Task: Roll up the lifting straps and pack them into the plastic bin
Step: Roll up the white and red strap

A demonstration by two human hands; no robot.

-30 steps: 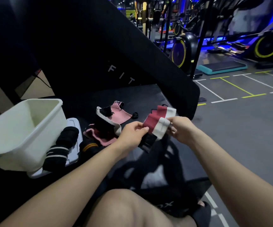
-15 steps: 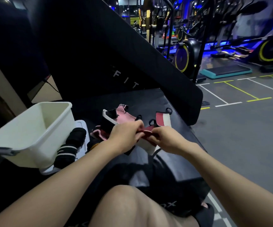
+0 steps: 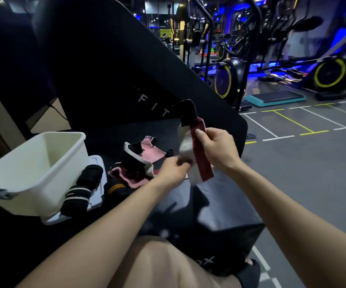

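Note:
A red and white lifting strap [image 3: 200,161] with a black end stands stretched upright in front of me. My right hand [image 3: 216,147] grips its upper middle, thumb on the red band. My left hand [image 3: 173,170] pinches its lower white part. The white plastic bin [image 3: 43,169] stands open at the left, tilted toward me, with nothing visible inside. A pink strap with black and cream parts [image 3: 141,161] lies in a heap on the black pad [image 3: 226,208]. Rolled black straps [image 3: 85,190] rest on the white bin lid [image 3: 97,196].
A big black upright pad marked FIT [image 3: 126,75] rises behind the pile. My bare knee [image 3: 163,265] fills the lower middle. Grey gym floor with painted lines [image 3: 313,163] lies to the right, with exercise bikes [image 3: 228,80] and a teal step platform [image 3: 275,98] beyond.
The strap was bunched low between both hands; now it is pulled out lengthwise and raised, with my right hand higher up on it and my left at its lower end.

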